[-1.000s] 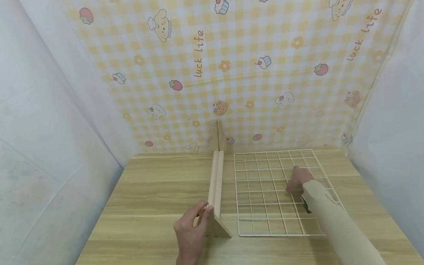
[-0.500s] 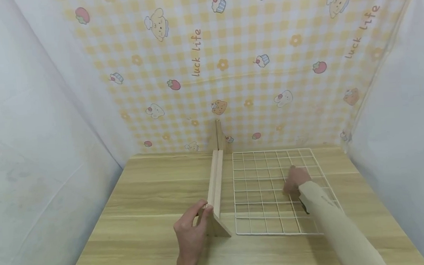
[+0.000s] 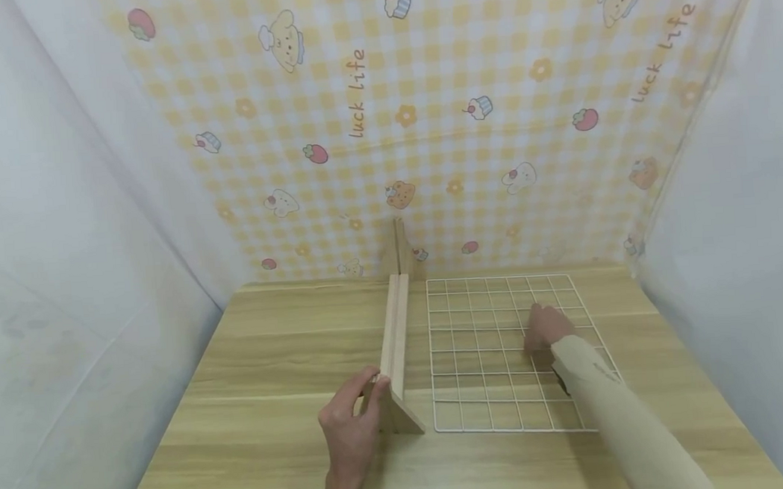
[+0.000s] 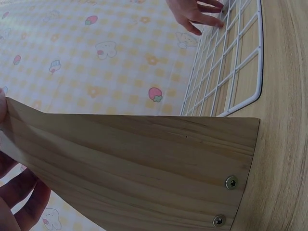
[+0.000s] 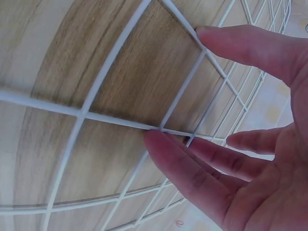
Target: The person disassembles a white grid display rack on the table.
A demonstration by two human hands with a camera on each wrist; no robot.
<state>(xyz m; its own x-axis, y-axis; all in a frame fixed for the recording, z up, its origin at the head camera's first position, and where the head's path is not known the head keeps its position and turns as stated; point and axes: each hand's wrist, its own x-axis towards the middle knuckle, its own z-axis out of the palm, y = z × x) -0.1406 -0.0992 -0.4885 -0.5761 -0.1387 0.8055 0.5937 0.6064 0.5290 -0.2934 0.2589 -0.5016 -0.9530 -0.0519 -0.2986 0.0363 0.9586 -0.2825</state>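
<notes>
A wooden stand [image 3: 395, 334], two narrow bars with a thin slot between them and an upright board at each end, stands on the table. My left hand [image 3: 351, 434] pinches the top corner of its near end board [image 4: 144, 154], which shows two metal screws in the left wrist view. To the right of the stand, a white wire grid [image 3: 487, 373] lies flat. My right hand [image 3: 550, 326] is over the grid's right half. In the right wrist view its thumb and fingers are spread, with fingertips [image 5: 156, 139] touching the wires.
The wood-grain table [image 3: 275, 431] runs up to a yellow checked cloth [image 3: 336, 225] at the back. White sheets [image 3: 98, 292] hang at both sides. The stand's far end board [image 3: 397, 251] rises in front of the cloth.
The grid has slid slightly left, closer to the stand, along with my right hand. My left hand keeps its grip on the end board. The head view has shifted a little.
</notes>
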